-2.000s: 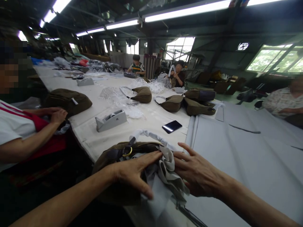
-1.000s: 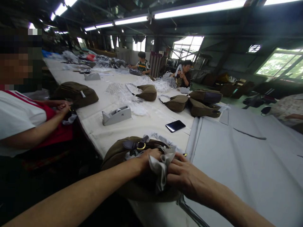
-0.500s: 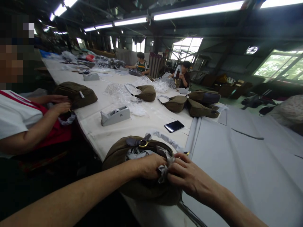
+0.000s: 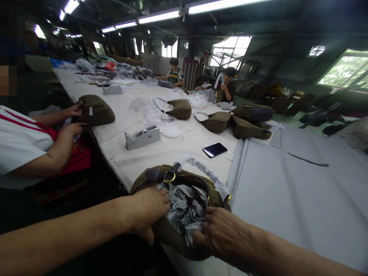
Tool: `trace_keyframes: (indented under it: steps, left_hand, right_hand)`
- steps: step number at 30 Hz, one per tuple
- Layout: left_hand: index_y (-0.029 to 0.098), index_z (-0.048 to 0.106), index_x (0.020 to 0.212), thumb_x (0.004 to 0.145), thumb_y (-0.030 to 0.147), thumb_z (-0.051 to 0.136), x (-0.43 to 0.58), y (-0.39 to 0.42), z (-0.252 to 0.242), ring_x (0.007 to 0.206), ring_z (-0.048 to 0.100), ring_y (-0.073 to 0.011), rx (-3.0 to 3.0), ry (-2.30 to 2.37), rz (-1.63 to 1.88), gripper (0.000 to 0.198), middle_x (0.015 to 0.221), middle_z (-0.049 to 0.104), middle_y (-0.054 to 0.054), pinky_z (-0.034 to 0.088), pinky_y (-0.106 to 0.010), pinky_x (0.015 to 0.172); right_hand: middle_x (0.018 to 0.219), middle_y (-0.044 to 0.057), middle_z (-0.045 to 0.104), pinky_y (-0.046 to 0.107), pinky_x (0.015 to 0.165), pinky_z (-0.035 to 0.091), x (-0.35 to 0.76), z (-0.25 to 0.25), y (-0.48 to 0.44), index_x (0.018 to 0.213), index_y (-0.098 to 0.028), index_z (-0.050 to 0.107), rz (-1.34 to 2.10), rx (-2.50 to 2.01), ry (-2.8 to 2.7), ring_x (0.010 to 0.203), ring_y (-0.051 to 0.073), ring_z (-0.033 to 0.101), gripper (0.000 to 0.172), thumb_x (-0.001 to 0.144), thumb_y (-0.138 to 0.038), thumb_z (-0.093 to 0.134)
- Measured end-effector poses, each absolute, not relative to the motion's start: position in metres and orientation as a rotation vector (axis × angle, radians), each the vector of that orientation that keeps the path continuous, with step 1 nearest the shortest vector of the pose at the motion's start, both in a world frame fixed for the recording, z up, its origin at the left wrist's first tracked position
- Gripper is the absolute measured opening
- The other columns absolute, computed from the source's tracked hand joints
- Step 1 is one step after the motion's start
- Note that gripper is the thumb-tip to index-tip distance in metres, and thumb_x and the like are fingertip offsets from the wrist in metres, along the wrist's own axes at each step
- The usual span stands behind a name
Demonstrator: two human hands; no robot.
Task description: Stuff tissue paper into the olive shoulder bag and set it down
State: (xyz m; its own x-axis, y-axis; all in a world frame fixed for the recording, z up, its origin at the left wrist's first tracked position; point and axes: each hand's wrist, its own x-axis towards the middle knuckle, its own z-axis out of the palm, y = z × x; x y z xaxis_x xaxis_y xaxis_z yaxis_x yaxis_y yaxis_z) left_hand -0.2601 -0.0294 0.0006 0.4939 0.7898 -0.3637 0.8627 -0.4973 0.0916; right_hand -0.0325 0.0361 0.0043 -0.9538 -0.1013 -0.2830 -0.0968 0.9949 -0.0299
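Hidden, cropped and unreadable parts at the long work table

The left hand (image 4: 145, 211) has its fingertips buried in the olive bag (image 4: 172, 234) and the grey stuffing paper (image 4: 184, 209), so its grip cannot be seen; the right hand (image 4: 220, 234) hides its fingers behind the bag's near rim, and both forearms run off the bottom edge. The bag's underside is hidden below the table edge (image 4: 115, 168). The co-worker on the left (image 4: 25, 149) is cut by the left edge, with 1 hand partly behind another olive bag (image 4: 96, 109). The 2 far people (image 4: 201, 80) are too small to tell what they hold. The lettering on the tape dispenser (image 4: 143, 137) is unreadable.
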Motion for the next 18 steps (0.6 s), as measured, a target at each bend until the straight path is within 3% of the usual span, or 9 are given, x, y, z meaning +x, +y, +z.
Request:
trace_keyframes:
  steps: [2, 4, 7, 9, 13, 16, 18]
  left_hand:
    - [0.010, 0.069, 0.086, 0.044, 0.035, 0.086, -0.257, -0.030, -0.003, 0.087, 0.060, -0.0358, 2.453, 1.478, -0.555, 0.052, 0.087, 0.067, -0.018, 0.048, -0.044, 0.080]
    - [0.008, 0.072, 0.078, 0.047, 0.032, 0.084, -0.255, -0.030, -0.001, 0.080, 0.063, -0.0372, 2.326, 1.625, -0.643, 0.041, 0.081, 0.068, -0.020, 0.051, -0.043, 0.071]
    - [0.009, 0.073, 0.076, 0.059, 0.039, 0.076, -0.256, -0.030, 0.011, 0.069, 0.066, -0.0350, 2.178, 1.735, -0.717, 0.035, 0.074, 0.069, -0.019, 0.053, -0.041, 0.062]
    - [0.012, 0.073, 0.078, 0.062, 0.042, 0.075, -0.259, -0.032, 0.016, 0.072, 0.066, -0.0319, 2.293, 1.632, -0.693, 0.033, 0.074, 0.070, -0.015, 0.053, -0.038, 0.064]
    - [0.014, 0.072, 0.075, 0.069, 0.037, 0.071, -0.260, -0.034, 0.008, 0.079, 0.064, -0.0307, 2.535, 1.476, -0.635, 0.024, 0.080, 0.069, -0.014, 0.052, -0.038, 0.068]
    - [0.011, 0.072, 0.071, 0.066, 0.039, 0.073, -0.253, -0.031, 0.004, 0.065, 0.065, -0.0311, 2.301, 1.690, -0.776, 0.029, 0.070, 0.069, -0.016, 0.052, -0.038, 0.057]
    - [0.010, 0.072, 0.070, 0.061, 0.042, 0.076, -0.251, -0.031, 0.004, 0.062, 0.065, -0.0320, 2.244, 1.774, -0.776, 0.033, 0.067, 0.068, -0.016, 0.052, -0.039, 0.056]
  right_hand:
    - [0.065, 0.002, 0.062, 0.029, 0.044, 0.035, -0.042, 0.003, 0.029, 0.096, -0.019, 0.058, 0.059, -0.022, 2.688, 0.054, 0.017, 0.056, 0.033, 0.064, -0.013, 0.066]
    - [0.064, 0.005, 0.064, 0.029, 0.039, 0.030, -0.050, 0.009, 0.029, 0.089, -0.016, 0.064, 0.079, 0.157, 2.501, 0.052, 0.019, 0.058, 0.027, 0.063, -0.020, 0.066]
    - [0.064, 0.006, 0.066, 0.027, 0.038, 0.031, -0.054, 0.026, 0.039, 0.079, -0.015, 0.070, -0.101, 0.372, 2.314, 0.055, 0.022, 0.062, 0.030, 0.065, -0.041, 0.064]
    - [0.065, 0.007, 0.067, 0.026, 0.041, 0.035, -0.054, 0.035, 0.044, 0.080, -0.016, 0.071, -0.186, 0.418, 2.336, 0.058, 0.022, 0.064, 0.036, 0.069, -0.049, 0.061]
    - [0.073, 0.012, 0.068, 0.030, 0.052, 0.044, -0.056, 0.035, 0.037, 0.090, -0.013, 0.071, -0.018, 0.406, 2.369, 0.067, 0.027, 0.065, 0.042, 0.064, -0.045, 0.073]
    - [0.061, 0.007, 0.064, 0.029, 0.046, 0.042, -0.060, 0.034, 0.032, 0.080, -0.015, 0.073, -0.172, 0.456, 2.131, 0.054, 0.022, 0.060, 0.040, 0.063, -0.051, 0.071]
    - [0.060, 0.005, 0.061, 0.027, 0.041, 0.039, -0.062, 0.040, 0.036, 0.080, -0.017, 0.072, -0.301, 0.535, 2.050, 0.048, 0.019, 0.056, 0.051, 0.063, -0.064, 0.062]
